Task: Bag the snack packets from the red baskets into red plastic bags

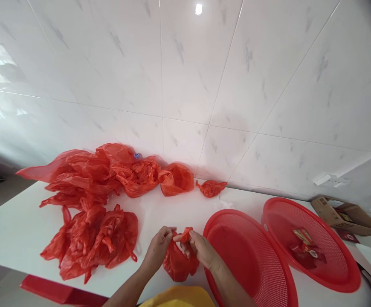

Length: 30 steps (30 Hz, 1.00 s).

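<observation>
A red plastic bag (179, 266) with a rounded, filled body stands on the white table in front of me; its contents are hidden. My left hand (160, 245) pinches the left side of the gathered top. On the other side, my right hand (200, 247) has its fingers wrapped round a twisted end of the same bag. Just to the right of that hand is a large red plastic basket (236, 243) with perforated sides. A pile of red plastic bags (97, 243) lies left of my hands.
More red bags (83, 170) lie along the wall, with an open bag (176, 179) and a small knotted bag (211, 188). A second red basket (329, 238) holds small packets. Beyond it sit a cardboard box (348, 215) and a wall socket (331, 181). A red stool (57, 292) is at front left.
</observation>
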Motion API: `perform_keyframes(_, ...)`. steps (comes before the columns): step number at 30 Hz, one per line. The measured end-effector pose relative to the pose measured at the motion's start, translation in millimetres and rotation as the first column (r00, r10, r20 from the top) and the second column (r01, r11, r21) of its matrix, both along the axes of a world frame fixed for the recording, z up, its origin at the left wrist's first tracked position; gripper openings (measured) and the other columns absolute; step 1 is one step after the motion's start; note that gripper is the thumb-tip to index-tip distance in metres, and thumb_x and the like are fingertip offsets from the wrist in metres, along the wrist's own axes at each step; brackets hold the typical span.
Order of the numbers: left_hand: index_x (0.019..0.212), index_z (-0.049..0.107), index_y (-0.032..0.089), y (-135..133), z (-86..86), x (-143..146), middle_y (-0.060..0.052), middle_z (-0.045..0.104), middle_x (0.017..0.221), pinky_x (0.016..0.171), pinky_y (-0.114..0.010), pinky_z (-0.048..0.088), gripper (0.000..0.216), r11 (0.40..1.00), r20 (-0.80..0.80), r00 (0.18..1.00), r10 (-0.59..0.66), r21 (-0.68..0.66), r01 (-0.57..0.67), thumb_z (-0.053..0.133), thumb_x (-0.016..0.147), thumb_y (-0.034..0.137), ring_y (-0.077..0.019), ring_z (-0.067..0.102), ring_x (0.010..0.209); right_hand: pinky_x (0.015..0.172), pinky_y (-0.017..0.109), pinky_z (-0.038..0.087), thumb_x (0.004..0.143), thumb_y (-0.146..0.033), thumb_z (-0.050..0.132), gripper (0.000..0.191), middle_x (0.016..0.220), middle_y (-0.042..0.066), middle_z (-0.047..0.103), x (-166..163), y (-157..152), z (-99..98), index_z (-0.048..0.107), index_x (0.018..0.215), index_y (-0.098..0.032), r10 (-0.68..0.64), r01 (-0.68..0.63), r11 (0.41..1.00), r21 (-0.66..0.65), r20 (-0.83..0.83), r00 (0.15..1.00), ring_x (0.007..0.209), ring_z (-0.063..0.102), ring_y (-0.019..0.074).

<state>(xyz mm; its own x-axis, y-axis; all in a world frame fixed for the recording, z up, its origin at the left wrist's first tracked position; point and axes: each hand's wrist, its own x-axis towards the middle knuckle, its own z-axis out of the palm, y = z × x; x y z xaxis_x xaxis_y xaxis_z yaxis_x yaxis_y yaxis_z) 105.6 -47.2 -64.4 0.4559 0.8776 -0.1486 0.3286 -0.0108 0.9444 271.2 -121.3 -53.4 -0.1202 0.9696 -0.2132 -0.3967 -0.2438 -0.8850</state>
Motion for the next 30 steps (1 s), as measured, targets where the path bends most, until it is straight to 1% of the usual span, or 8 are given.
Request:
perform_keyframes(3, 0.068, 0.041, 0.023, -1.5, -2.8, 1.6, 0.004, 0.048, 0.064, 0.061, -0.027, 0.037, 0.020, 0.998, -0.039, 0.999, 0.002, -0.061, -0.004, 0.042, 0.082, 0.038, -0.0163, 0.046, 0.064, 0.062, 0.026, 0.039, 0.088, -0.052, 0.034, 0.053, 0.071, 0.001, 0.052, 2.1, -0.1, 4.3, 0.072, 0.091, -0.015, 0.032, -0.031, 0.999, -0.025, 0.004, 0.999, 0.062, 0.047, 0.0113)
perform_keyframes(9, 0.068, 0.039, 0.023, -4.4, 7.7, 8.2, 0.006, 0.039, 0.063, 0.057, -0.026, 0.032, 0.020, 0.991, -0.051, 0.998, 0.039, -0.122, -0.045, 0.040, 0.081, 0.039, -0.0143, 0.038, 0.061, 0.067, 0.027, 0.039, 0.080, -0.032, 0.049, 0.027, 0.069, 0.000, 0.055, 0.3, 3.1, 8.4, 0.072, 0.080, -0.017, 0.060, -0.061, 0.998, -0.007, 0.298, 0.953, 0.064, 0.048, 0.0112)
perform_keyframes(12, 0.068, 0.039, 0.023, -3.9, 10.2, 9.3, 0.006, 0.037, 0.063, 0.056, -0.025, 0.031, 0.020, 0.990, -0.055, 0.997, 0.053, -0.131, -0.060, 0.040, 0.081, 0.038, -0.0137, 0.037, 0.060, 0.061, 0.025, 0.038, 0.069, -0.022, 0.056, 0.029, 0.072, -0.002, 0.055, -3.4, 6.4, -0.2, 0.068, 0.096, -0.022, 0.003, 0.009, 1.000, -0.027, 0.414, 0.910, 0.064, 0.048, 0.0116)
perform_keyframes(15, 0.069, 0.040, 0.023, -4.0, 9.0, 8.0, 0.007, 0.036, 0.062, 0.054, -0.025, 0.029, 0.019, 0.988, -0.030, 0.999, 0.035, -0.151, -0.039, 0.041, 0.082, 0.037, -0.0125, 0.035, 0.057, 0.055, 0.023, 0.034, 0.069, -0.018, 0.056, 0.041, 0.067, -0.004, 0.051, -4.7, 10.4, -10.8, 0.061, 0.108, -0.026, -0.117, 0.154, 0.988, -0.008, 0.608, 0.785, 0.060, 0.045, 0.0116)
perform_keyframes(19, 0.070, 0.042, 0.022, -6.0, 6.0, 5.5, 0.008, 0.041, 0.059, 0.054, -0.024, 0.030, 0.017, 0.983, 0.015, 1.000, 0.001, -0.182, 0.002, 0.047, 0.079, 0.036, -0.0113, 0.038, 0.055, 0.053, 0.025, 0.030, 0.074, -0.020, 0.050, 0.018, 0.063, -0.002, 0.058, -3.6, 14.2, -18.4, 0.066, 0.083, -0.023, -0.144, 0.234, 0.972, -0.011, 0.761, 0.632, 0.058, 0.047, 0.0119)
perform_keyframes(21, 0.070, 0.043, 0.022, -6.7, 4.2, 4.5, 0.008, 0.042, 0.058, 0.052, -0.023, 0.030, 0.017, 0.982, 0.016, 1.000, -0.019, -0.187, 0.022, 0.051, 0.077, 0.036, -0.0109, 0.039, 0.053, 0.054, 0.025, 0.031, 0.074, -0.020, 0.047, 0.020, 0.066, -0.001, 0.062, -3.6, 15.1, -18.4, 0.066, 0.077, -0.022, -0.153, 0.252, 0.968, -0.025, 0.734, 0.662, 0.060, 0.050, 0.0128)
perform_keyframes(26, 0.069, 0.045, 0.021, -5.7, -4.3, 1.4, 0.008, 0.045, 0.056, 0.050, -0.022, 0.029, 0.015, 0.987, -0.011, 0.999, -0.032, -0.158, 0.030, 0.054, 0.074, 0.033, -0.0104, 0.041, 0.052, 0.066, 0.027, 0.043, 0.067, -0.017, 0.044, 0.031, 0.084, 0.002, 0.068, -2.6, 16.6, -14.7, 0.068, 0.087, -0.020, -0.173, 0.246, 0.964, -0.096, 0.474, 0.863, 0.073, 0.058, 0.0154)
perform_keyframes(30, 0.068, 0.044, 0.021, -5.4, -8.4, -1.6, 0.008, 0.044, 0.057, 0.051, -0.022, 0.029, 0.016, 0.987, -0.009, 1.000, -0.020, -0.160, 0.019, 0.053, 0.073, 0.033, -0.0101, 0.040, 0.053, 0.060, 0.026, 0.040, 0.066, -0.019, 0.048, 0.034, 0.074, -0.001, 0.061, 0.3, 16.9, -20.4, 0.064, 0.097, -0.021, -0.182, 0.257, 0.962, -0.096, 0.476, 0.860, 0.064, 0.053, 0.0133)
